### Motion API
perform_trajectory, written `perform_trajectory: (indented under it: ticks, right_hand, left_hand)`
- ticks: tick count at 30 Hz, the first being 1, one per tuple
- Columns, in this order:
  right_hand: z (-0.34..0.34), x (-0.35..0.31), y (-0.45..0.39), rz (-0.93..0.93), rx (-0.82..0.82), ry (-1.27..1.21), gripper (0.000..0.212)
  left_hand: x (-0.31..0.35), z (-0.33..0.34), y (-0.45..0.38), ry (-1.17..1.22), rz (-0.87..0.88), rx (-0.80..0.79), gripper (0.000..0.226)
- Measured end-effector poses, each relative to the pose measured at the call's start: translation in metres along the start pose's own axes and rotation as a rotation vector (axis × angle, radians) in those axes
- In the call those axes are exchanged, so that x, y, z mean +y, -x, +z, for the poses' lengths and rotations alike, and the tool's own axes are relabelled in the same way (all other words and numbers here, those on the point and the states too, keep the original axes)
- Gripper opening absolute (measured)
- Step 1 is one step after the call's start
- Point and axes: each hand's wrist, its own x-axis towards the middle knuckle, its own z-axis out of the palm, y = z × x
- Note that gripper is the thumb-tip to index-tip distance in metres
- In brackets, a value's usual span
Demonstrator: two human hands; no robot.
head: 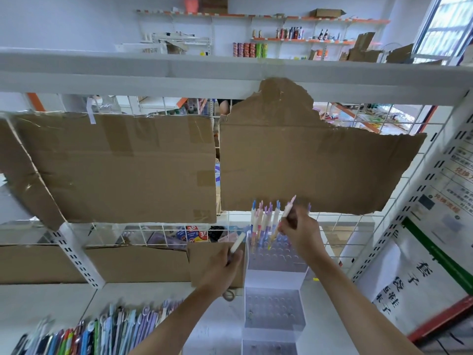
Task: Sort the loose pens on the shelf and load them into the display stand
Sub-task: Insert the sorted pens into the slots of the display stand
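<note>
Right hand: the right hand (300, 233) is closed around a pale pen (288, 210), held nearly upright above the display stand (275, 275), apparently for lowering into a hole.
Left hand: the left hand (225, 262) grips a second pen (236, 243), likely kept ready, just left of the stand.
Loaded pens: a cluster (263, 221) is seen standing in the top tier, beside the right hand.
Loose pens: a row (102, 331) is laid below the left forearm.

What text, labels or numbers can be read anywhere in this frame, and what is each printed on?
"36": twice on a colourful packet behind the wire grid.
"PET": lower on the same packet.
"兑换流程": heading on the poster at right; its small print is too blurred to read.
Large black characters on the white sheet: turned sideways, not surely readable.
Bottle labels on the far shelves: too small.
</note>
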Motion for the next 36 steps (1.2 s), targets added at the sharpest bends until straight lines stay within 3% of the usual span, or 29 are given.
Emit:
perform_trajectory:
  ticks: [5,10,14,29,32,36]
  right_hand:
    - [0.009,0.000,-0.005,-0.006,-0.055,0.067,0.010]
    - [0.015,0.001,-0.008,-0.070,-0.035,0.122,0.018]
    - [0.023,0.004,-0.005,-0.004,-0.109,0.158,0.008]
    - [0.034,0.025,0.017,0.124,-0.212,0.122,0.016]
    - [0.035,0.018,0.028,0.173,-0.406,-0.071,0.010]
    - [0.036,0.012,0.030,0.192,-0.411,-0.099,0.021]
  left_hand:
    - [-0.007,0.002,0.001,0.041,0.077,0.008,0.021]
    - [-0.008,0.002,0.006,0.077,0.097,0.018,0.017]
    - [-0.007,0.004,0.009,0.150,0.058,0.017,0.023]
    - [-0.003,0.007,0.012,0.247,0.068,-0.062,0.021]
    - [0.004,0.011,0.010,0.175,0.102,-0.092,0.020]
    - [0.013,0.019,0.003,-0.004,0.189,-0.072,0.026]
